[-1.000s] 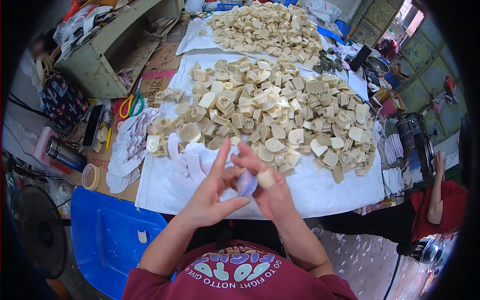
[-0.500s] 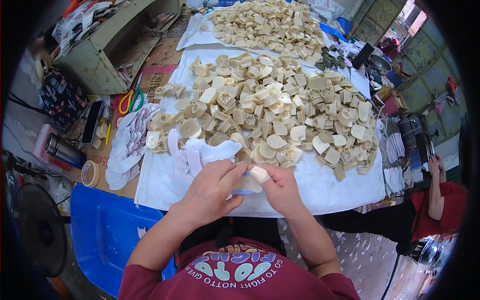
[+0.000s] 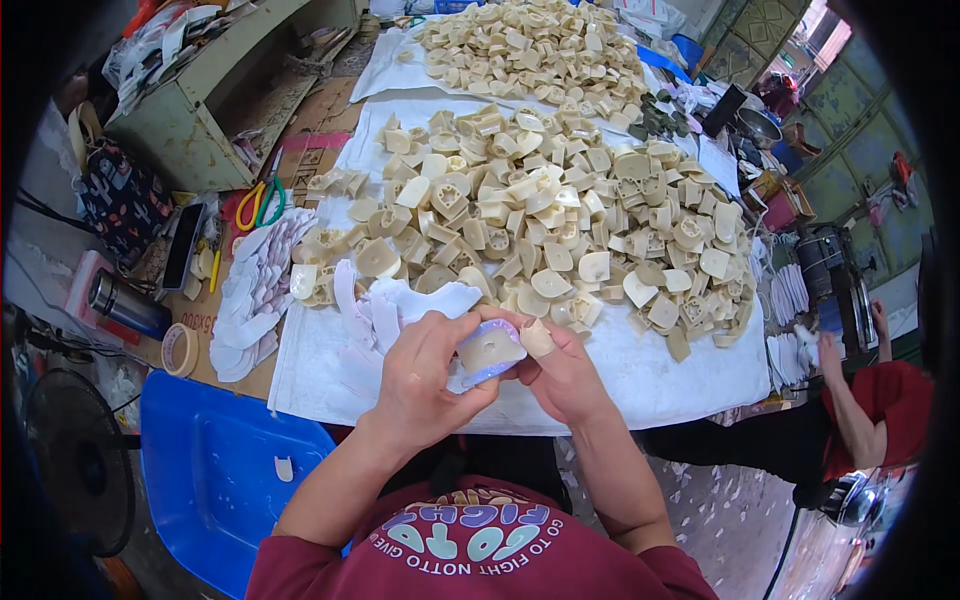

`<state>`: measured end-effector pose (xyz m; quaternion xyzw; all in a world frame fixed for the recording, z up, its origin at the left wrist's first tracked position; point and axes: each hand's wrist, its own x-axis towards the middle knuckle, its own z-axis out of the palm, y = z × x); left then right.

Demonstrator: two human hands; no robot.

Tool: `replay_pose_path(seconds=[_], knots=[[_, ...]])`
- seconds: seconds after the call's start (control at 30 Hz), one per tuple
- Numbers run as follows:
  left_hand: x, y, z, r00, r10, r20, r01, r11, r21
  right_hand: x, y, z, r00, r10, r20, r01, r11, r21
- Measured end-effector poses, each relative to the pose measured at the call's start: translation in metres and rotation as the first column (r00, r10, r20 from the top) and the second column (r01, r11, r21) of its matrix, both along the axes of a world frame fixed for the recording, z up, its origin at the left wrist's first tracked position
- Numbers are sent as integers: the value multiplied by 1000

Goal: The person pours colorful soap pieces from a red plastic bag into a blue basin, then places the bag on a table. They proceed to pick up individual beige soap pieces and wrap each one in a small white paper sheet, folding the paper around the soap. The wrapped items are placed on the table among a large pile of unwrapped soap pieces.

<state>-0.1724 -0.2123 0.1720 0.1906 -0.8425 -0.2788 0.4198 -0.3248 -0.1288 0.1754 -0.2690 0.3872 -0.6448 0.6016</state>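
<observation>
Between my hands is a beige plastic shoe heel point(image 3: 492, 349), its flat face with a small hole turned up. A shiny purple covering strip point(image 3: 487, 375) runs round its edge. My left hand point(image 3: 422, 372) grips the heel from the left, thumb below and fingers above. On the other side my right hand point(image 3: 565, 378) pinches its right end; the thumb is wrapped in beige tape, and the fingers beneath are partly hidden. Just beyond my left hand lie loose pale lilac strips point(image 3: 400, 303). A big heap of beige heels point(image 3: 560, 220) spreads past both hands.
White sheeting point(image 3: 650, 390) covers the table. At left are stacked white pieces point(image 3: 250, 300), a tape roll point(image 3: 180, 350), scissors point(image 3: 262, 203) and a flask point(image 3: 130, 303). A blue tub point(image 3: 200, 470) with one small piece stands below. A co-worker point(image 3: 860, 410) is at right.
The heel has been turned so its flat face and purple edging show more. Both hands shifted slightly, and my right thumb moved right and away from its face. The co-worker's hands have moved apart.
</observation>
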Motion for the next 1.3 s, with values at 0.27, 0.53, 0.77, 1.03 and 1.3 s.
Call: replay_pose_path(seconds=[0.27,0.53,0.77,1.03,1.3], knots=[[-17,3,-11,979,186,-81,-185,983,14,15,-12,-5,978,-164,-125,164,986,-10],[-19,2,-13,966,259,-30,-258,966,20,18,-16,-18,775,-231,-588,188,973,-134],[0,-13,-3,986,-118,-121,162,866,472,1,-6,-12,642,-188,-743,31,975,-220],[-1,-5,-12,930,-24,-368,189,888,420,14,4,-13,879,-41,-476,47,999,1],[10,-15,4,761,-234,-605,646,183,741,15,6,-9,706,-142,-694,40,986,-161]])
